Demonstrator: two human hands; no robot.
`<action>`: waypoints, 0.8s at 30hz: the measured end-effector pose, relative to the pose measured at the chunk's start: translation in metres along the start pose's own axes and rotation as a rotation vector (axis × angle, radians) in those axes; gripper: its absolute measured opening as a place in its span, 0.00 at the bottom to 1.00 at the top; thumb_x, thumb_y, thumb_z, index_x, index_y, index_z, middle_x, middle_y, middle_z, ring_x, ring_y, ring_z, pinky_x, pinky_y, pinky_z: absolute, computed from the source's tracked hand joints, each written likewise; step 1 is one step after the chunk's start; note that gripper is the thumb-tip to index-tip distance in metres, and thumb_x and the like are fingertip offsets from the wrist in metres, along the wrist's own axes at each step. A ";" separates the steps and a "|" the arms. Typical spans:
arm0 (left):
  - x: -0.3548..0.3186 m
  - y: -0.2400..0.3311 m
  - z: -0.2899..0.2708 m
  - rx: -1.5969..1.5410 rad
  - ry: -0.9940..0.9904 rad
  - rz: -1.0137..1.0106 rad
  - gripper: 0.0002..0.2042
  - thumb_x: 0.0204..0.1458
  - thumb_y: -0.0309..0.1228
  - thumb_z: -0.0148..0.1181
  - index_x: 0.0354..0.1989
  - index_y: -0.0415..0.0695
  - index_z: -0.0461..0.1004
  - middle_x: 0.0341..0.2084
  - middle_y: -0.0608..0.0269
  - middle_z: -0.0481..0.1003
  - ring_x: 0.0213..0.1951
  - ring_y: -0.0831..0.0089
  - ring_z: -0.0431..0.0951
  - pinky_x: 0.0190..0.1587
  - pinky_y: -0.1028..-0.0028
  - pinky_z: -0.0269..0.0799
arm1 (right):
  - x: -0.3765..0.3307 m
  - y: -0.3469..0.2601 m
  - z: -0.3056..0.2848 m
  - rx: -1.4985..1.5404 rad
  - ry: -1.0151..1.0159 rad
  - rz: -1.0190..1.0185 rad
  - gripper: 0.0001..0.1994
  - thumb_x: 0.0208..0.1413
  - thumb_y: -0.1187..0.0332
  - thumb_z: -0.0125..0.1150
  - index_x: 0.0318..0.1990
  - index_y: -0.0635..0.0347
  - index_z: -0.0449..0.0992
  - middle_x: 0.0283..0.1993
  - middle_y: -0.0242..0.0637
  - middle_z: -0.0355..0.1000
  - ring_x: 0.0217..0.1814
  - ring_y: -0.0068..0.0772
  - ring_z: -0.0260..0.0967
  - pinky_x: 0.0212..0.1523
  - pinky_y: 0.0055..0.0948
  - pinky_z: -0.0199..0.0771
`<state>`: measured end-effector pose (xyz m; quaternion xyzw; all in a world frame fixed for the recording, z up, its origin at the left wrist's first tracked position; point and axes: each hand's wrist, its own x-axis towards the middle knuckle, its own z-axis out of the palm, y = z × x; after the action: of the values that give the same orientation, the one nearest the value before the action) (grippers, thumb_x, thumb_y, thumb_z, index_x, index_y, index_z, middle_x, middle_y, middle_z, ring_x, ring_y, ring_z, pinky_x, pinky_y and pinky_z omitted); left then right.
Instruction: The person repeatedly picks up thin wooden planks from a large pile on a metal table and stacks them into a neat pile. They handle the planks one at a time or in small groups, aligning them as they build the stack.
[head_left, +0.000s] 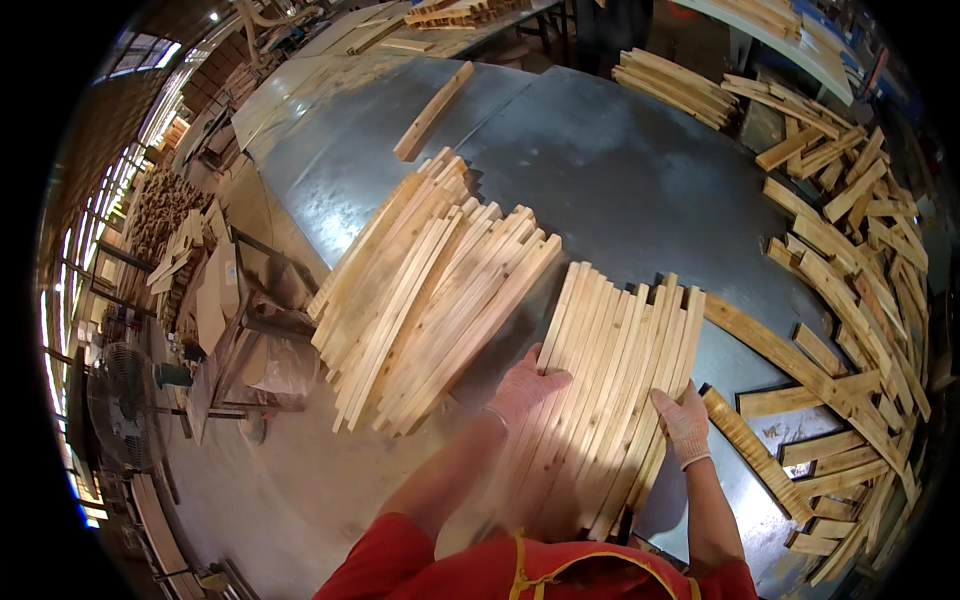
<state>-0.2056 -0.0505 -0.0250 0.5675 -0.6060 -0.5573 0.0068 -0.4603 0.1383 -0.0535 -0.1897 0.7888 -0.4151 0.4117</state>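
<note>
A row of pale wooden strips [598,400] lies side by side in front of me, its near end close to my body. My left hand [526,390], in a knitted work glove, grips the row's left edge, thumb on top. My right hand [684,424], gloved as well, presses the right edge with its thumb over the outer strips. Between them the strips are squeezed together, their far ends uneven. To the left, apart from this row, lies a larger stack of similar strips [440,300]. The undersides and some fingers are hidden.
Strips rest on a metal-topped table [640,180], with one loose board [434,112] farther back. A heap of rough boards [850,300] covers the right side. Another board stack [676,88] stands at the far right. A floor fan [122,405] is on the left.
</note>
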 end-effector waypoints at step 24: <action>-0.020 -0.052 -0.096 0.469 0.191 1.290 0.30 0.61 0.31 0.64 0.72 0.42 0.62 0.65 0.55 0.71 0.66 0.62 0.72 0.65 0.61 0.71 | -0.115 0.010 0.034 -0.185 0.295 -0.708 0.34 0.69 0.57 0.63 0.78 0.53 0.62 0.77 0.47 0.63 0.76 0.47 0.64 0.76 0.48 0.66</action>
<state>-0.1015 -0.0870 -0.0116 0.1268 -0.9236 -0.2438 0.2674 -0.3642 0.2012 -0.0161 -0.4247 0.7595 -0.4812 0.1066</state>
